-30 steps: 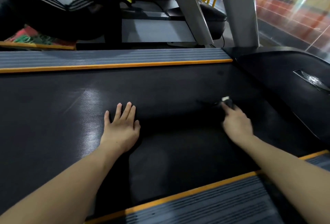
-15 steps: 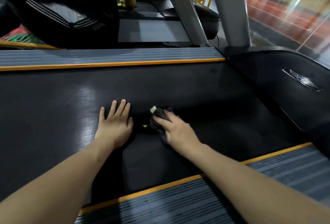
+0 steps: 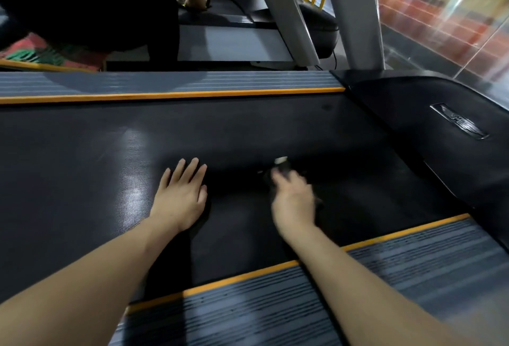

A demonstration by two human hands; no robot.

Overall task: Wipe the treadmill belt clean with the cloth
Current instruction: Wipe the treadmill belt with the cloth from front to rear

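Observation:
The black treadmill belt point(image 3: 82, 158) runs across the view between two grey side rails edged in orange. My left hand point(image 3: 181, 197) lies flat on the belt, fingers apart, holding nothing. My right hand point(image 3: 293, 199) is blurred with motion and presses a dark cloth point(image 3: 282, 169) onto the belt right of the left hand. Most of the cloth is hidden under the hand; a small white tag shows at its far end.
The far side rail point(image 3: 165, 84) and near side rail point(image 3: 275, 307) border the belt. The black motor cover point(image 3: 440, 125) rises at the right. Two white uprights point(image 3: 355, 15) stand behind. Another person point(image 3: 96, 9) crouches on the neighbouring treadmill at the top left.
My right hand slid the cloth left toward the left hand, then back to the right along the belt. The left hand stayed planted.

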